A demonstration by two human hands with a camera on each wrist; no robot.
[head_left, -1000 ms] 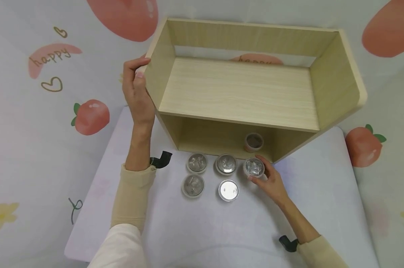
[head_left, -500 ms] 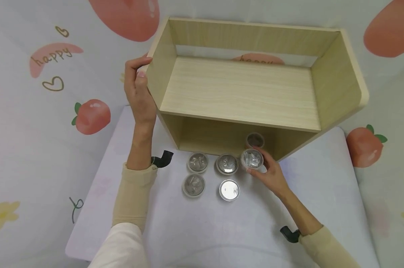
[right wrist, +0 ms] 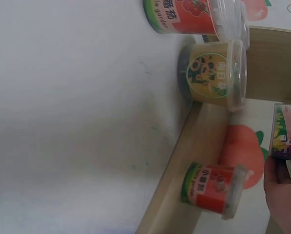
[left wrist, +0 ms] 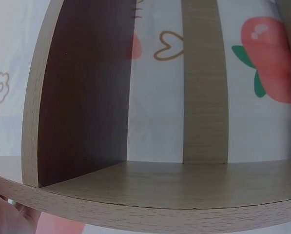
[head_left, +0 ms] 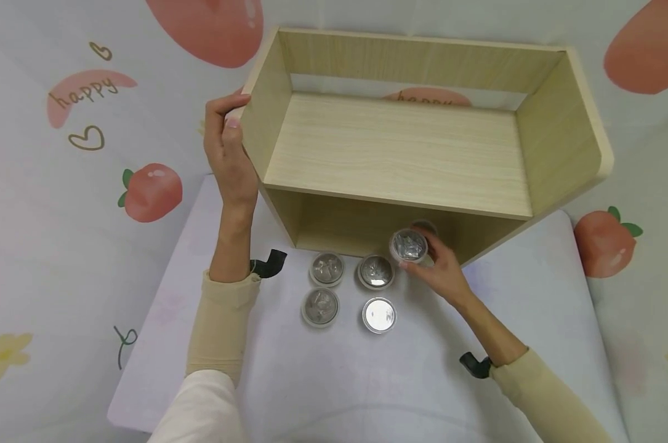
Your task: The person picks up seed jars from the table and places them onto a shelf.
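Observation:
My left hand (head_left: 231, 160) grips the side panel of a pale wooden shelf (head_left: 400, 154), fingers over its edge. In the left wrist view, only part of that hand (left wrist: 11, 217) shows below a board. My right hand (head_left: 441, 271) holds a small round plastic tub (head_left: 408, 246) with a clear lid, raised before the lower compartment. Its red label shows in the right wrist view, where the tub (right wrist: 287, 131) is cut by the frame's edge. Inside the lower compartment, at the right, stands another red-labelled tub (right wrist: 211, 187), mostly hidden from the head view.
Several lidded tubs stand on the table before the shelf: two in the back row (head_left: 327, 269), one left front tub (head_left: 320, 306) and one shiny-topped tub (head_left: 379, 315). One tub (right wrist: 208, 73) has a tan label. A patterned cloth (head_left: 79, 246) hangs behind.
The right hand has lifted its tub off the table and carried it forward and slightly left, toward the lower compartment. The left hand stays on the shelf's side.

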